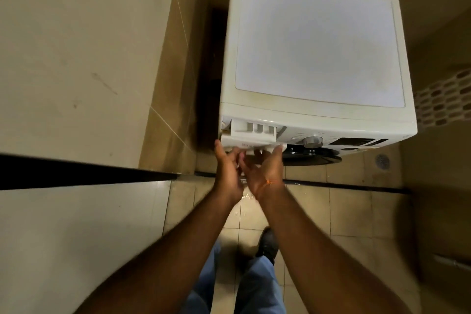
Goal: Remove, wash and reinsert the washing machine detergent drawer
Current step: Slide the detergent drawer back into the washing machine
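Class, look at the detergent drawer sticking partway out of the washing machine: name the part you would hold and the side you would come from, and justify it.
Grip the detergent drawer by its wide front panel, from the front and underneath, one hand near each end. It sits level and partly out of the washing machine, so only the front is reachable; the left hand and right hand already cup it there.

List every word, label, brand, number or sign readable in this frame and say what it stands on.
Nothing can be read with certainty.
Detergent drawer front: a short dark mark, too blurred to read.
Control panel of the washing machine: tiny print around the dial and a dark display, too small to read.
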